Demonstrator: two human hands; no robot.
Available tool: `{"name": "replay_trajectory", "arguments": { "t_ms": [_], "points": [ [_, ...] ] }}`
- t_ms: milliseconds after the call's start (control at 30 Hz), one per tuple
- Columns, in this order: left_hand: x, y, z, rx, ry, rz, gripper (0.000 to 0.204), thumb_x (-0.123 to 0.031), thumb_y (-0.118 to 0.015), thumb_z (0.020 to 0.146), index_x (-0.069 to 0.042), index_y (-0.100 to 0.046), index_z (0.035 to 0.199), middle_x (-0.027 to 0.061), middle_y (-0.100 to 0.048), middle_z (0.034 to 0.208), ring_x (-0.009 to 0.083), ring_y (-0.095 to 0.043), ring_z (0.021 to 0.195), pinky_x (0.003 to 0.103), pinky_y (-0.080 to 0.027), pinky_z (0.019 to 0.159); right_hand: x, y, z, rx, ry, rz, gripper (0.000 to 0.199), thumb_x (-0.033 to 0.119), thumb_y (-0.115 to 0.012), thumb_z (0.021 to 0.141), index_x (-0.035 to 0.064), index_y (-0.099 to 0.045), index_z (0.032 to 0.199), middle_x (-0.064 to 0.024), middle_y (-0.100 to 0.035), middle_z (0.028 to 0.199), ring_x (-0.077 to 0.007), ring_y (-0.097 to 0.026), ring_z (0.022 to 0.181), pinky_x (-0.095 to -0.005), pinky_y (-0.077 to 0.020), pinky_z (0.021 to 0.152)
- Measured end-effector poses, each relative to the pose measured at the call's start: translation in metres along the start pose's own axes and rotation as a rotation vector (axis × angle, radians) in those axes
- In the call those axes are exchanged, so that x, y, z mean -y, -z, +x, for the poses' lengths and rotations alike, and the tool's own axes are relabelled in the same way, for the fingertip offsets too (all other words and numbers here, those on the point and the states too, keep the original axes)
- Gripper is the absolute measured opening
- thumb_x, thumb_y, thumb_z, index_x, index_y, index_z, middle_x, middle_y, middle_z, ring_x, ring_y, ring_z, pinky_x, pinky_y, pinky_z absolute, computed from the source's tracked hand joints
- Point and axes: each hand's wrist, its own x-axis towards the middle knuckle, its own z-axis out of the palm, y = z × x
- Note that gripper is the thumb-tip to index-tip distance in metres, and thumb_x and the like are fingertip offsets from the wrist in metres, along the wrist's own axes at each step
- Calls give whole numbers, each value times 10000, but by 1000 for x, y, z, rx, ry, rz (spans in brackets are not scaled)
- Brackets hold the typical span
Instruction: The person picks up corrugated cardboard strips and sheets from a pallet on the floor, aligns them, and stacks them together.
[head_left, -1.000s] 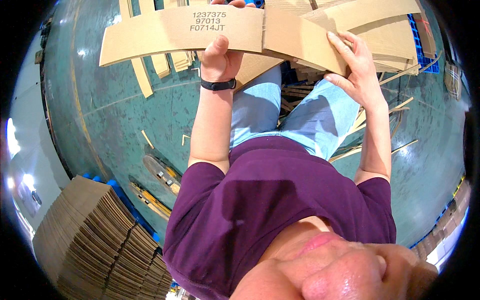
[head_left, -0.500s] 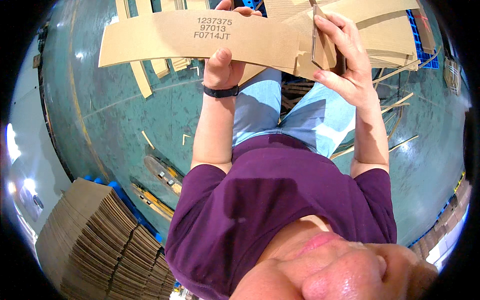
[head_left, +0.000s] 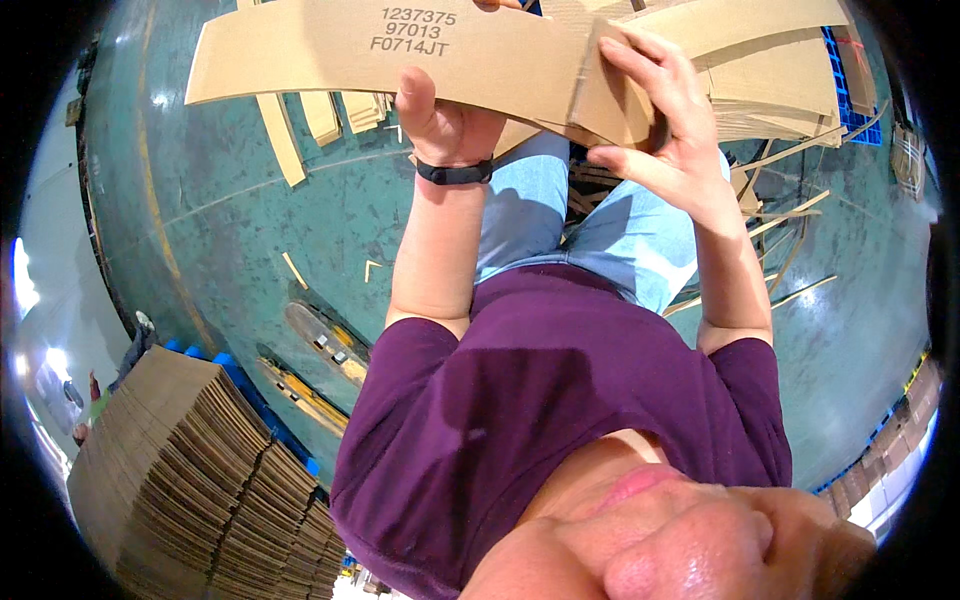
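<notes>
A long brown cardboard strip (head_left: 300,55) with dark print lies across my hands at the top of the view. My left hand (head_left: 450,125) is closed round its middle, thumb on the near face and fingertips showing at the far edge. At the strip's right end, a short flap (head_left: 612,95) is bent up and leans to the left. My right hand (head_left: 675,125) curls round that flap, fingers against its outer side and thumb by its lower corner. Part of the flap's far side is hidden behind my fingers.
Flat cardboard sheets (head_left: 770,90) are piled on a blue pallet (head_left: 855,100) at the upper right. Narrow strips (head_left: 280,140) lie on the green floor at the upper left. A tall stack of folded cardboard (head_left: 150,440) and a pallet jack (head_left: 325,340) stand at the lower left.
The strip has shifted up and slightly left. My right hand has moved left, and the flap has tipped further over to the left. A person has come into sight behind the stack at left.
</notes>
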Motion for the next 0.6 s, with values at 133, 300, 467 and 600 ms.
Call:
{"name": "replay_trajectory", "arguments": {
  "t_ms": [133,300,467,600],
  "points": [
    [4,0,4,-67,16,42,834,-398,-741,714,-45,-330,1348,146,-456,1216,302,-432,1170,505,-337,1017,-10,-4,5,25,50,-19,757,307,-783,617,113,-480,1283,-157,-475,1242,-336,-489,1120,-405,-411,937],
    [6,12,5,-94,9,-16,818,-401,-722,739,-62,-313,1361,155,-429,1258,304,-417,1192,512,-312,1034,-12,-18,15,62,-3,6,793,280,-777,605,67,-446,1293,-159,-492,1223,-339,-493,1120,-408,-408,944],
    [-23,2,11,-194,17,364,731,-544,-666,700,-76,-437,1212,117,-520,1154,240,-523,1052,401,-427,928,2,-44,30,62,-168,30,754,191,-732,607,50,-444,1290,-170,-512,1201,-323,-496,1124,-414,-406,953],
    [-13,-3,-16,-269,40,186,771,-243,-767,715,-66,-338,1330,96,-451,1258,235,-446,1186,405,-392,1002,8,-46,15,81,-238,165,772,79,-715,603,51,-413,1314,-145,-496,1169,-295,-502,1102,-399,-407,942]
  ]
}}
